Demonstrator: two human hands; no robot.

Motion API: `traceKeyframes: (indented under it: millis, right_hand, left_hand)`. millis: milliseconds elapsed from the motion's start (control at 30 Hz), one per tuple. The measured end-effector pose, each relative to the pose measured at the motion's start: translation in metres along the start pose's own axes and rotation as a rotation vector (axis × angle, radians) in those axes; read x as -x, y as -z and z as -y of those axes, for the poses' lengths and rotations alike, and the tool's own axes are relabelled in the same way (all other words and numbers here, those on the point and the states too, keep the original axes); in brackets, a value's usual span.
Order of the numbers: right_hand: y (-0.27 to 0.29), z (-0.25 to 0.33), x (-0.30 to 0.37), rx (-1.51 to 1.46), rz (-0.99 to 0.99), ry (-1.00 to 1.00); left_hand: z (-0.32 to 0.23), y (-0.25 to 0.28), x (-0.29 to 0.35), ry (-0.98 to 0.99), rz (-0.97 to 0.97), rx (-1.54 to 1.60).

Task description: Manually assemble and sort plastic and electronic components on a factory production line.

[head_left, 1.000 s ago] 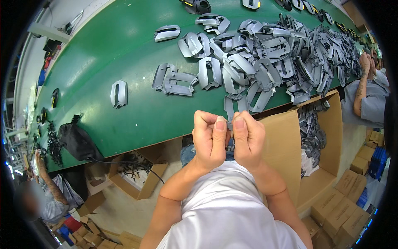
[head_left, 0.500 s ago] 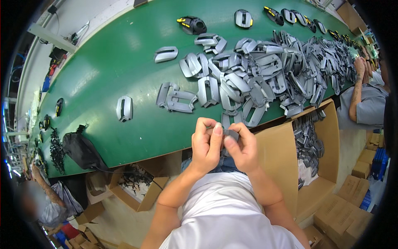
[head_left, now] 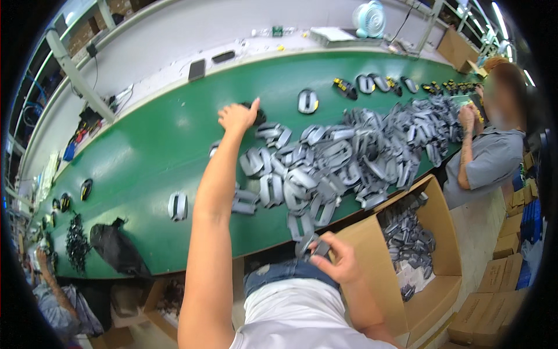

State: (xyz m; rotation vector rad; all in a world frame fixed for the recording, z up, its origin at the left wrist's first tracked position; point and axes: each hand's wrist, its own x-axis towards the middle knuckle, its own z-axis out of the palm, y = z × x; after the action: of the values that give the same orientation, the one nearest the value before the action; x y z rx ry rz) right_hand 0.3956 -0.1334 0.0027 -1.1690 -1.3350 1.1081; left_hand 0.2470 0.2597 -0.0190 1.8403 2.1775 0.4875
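Observation:
My left arm stretches across the green table (head_left: 139,157). At its end my left hand (head_left: 237,116) has its fingers spread, the thumb side beside a black part (head_left: 259,114) that it partly covers. Close to my body, above the near table edge, my right hand (head_left: 338,259) pinches a grey plastic cover (head_left: 307,245) between thumb and fingers. Several similar silver-grey covers (head_left: 270,191) lie just beyond it, at the near left of a large heap (head_left: 334,154). One separate cover (head_left: 178,206) rests left of my forearm.
An open cardboard box (head_left: 363,247) holding grey parts stands at my right. A co-worker (head_left: 491,151) sits at far right; another person's arm (head_left: 55,288) shows at left. A black bag (head_left: 116,247) lies on the near left table, and a fan (head_left: 369,19) stands behind.
My left hand has left the grey cover and reached far forward to the black part. The right hand keeps the cover, lower in view. The view has tilted up.

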Motion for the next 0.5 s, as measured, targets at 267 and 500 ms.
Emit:
traceKeyframes:
  millis: [267,500]
  right_hand:
    - [0.008,-0.024,0.019,-0.169,-0.085,-0.103]
    - [0.001,-0.025,-0.006,-0.162,0.063,-0.089]
  left_hand:
    - [-0.002,-0.017,-0.003,-0.321,0.004,0.256]
    - [0.008,0.005,-0.002,-0.557,0.245,0.499]
